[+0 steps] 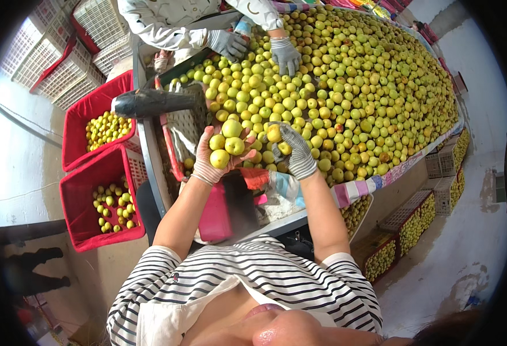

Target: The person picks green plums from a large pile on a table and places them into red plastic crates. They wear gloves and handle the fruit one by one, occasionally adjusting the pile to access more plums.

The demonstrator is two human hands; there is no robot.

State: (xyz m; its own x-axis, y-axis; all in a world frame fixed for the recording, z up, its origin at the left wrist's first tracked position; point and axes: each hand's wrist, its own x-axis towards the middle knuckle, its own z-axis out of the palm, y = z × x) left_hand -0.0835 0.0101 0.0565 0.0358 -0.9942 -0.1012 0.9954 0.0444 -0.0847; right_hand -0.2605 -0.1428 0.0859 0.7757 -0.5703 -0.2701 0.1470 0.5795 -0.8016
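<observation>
My left hand (207,163), in a pale pink glove, is turned palm up and cradles several yellow-green, apple-like fruits (234,146). In a grey striped glove, my right hand (300,156) has its fingers curled around a yellow fruit (274,133). A second fruit (284,148) shows against that palm; whether it is gripped I cannot tell. Both hands are above the near edge of a large heap of the same fruits (366,95) on a table. Beneath my forearms lie a pink object (214,212) and a black flat object (242,201) near the table's metal edge.
Across the table a person's two striped-gloved hands (286,56) touch the fruit. A black tubular object (156,104) juts over the left side. Red-lined crates (74,207) with fruit stand at left, stacked white crates (70,65) behind. Filled crates (415,222) line the right floor.
</observation>
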